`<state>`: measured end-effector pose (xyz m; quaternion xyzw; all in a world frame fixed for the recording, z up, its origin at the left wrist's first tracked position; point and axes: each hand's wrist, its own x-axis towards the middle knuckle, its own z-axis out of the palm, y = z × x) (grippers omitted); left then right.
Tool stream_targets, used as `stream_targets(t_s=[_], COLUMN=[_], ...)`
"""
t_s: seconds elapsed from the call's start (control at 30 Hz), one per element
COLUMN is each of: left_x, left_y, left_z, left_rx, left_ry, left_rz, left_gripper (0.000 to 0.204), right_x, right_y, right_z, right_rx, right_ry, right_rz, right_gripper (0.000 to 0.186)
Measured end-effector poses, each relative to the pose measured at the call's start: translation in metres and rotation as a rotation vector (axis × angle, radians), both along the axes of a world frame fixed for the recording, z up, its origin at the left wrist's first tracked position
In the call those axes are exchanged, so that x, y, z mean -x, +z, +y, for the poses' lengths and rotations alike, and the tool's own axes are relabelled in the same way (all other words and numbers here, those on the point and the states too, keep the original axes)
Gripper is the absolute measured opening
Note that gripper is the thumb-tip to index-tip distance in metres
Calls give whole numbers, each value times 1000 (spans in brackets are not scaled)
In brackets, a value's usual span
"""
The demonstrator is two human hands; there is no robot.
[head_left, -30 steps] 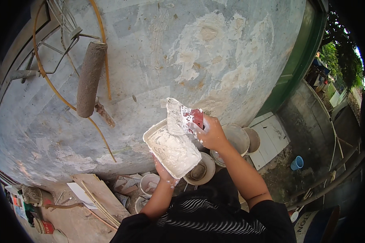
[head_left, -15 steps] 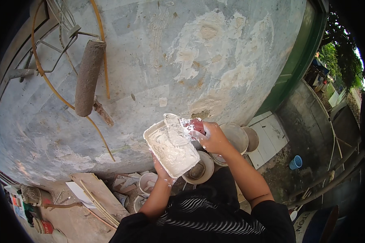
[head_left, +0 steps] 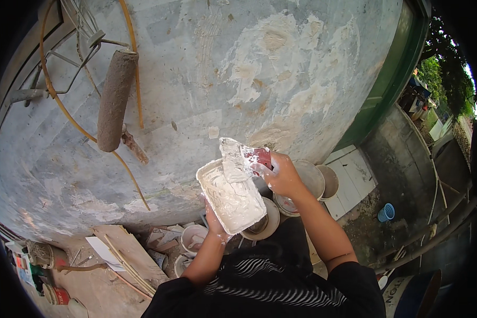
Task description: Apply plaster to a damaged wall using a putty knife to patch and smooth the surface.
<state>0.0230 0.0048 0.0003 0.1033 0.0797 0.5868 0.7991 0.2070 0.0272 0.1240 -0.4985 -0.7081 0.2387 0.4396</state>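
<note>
My left hand (head_left: 215, 222) holds a rectangular tub (head_left: 259, 214) of off-white filler paste (head_left: 228, 200) from its left side and below; most of its fingers are hidden behind the tub. The paste is smeared over the tub's inner walls and rim. A putty knife (head_left: 258, 159) with a dark red handle is gripped in my right hand (head_left: 283, 177). Its wide blade, coated in paste, lies over the tub's far right rim, the upper corner sticking out past it. White smears mark the handle and the fingers of my right hand.
Ahead rises a grey wall (head_left: 185, 106) with pale patched areas. A crusted paint roller (head_left: 116, 100) and a yellowish hose (head_left: 127, 169) hang at the left. Several buckets (head_left: 308, 179) stand below the tub. Boards (head_left: 127, 249) lie lower left; a blue basket (head_left: 386, 212) sits right.
The tub has shifted slightly to the right. The putty knife has risen a little, its blade now reaching farther beyond the tub's far rim.
</note>
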Motion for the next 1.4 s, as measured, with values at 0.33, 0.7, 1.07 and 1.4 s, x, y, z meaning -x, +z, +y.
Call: stream_targets(t_s=[0.33,0.7,1.07,1.4], left_x=[-1,-1,0,6], left_y=[2,9,6,7], left_z=[-1,-5,-7,-6], left_rx=[38,9,-4,-55], left_ry=[-14,-61,-73,-50], left_rz=[66,34,40,96], left_gripper=[69,66,65,69], right_x=[3,5,8,16], right_y=[1,6,10,8], right_z=[-2,-3,-4,-5], right_rx=[-58,-164,-67,-180], right_ry=[-32,17,23,98], right_rz=[-100,-105,-151,-221], right_gripper=[22,21,20,18])
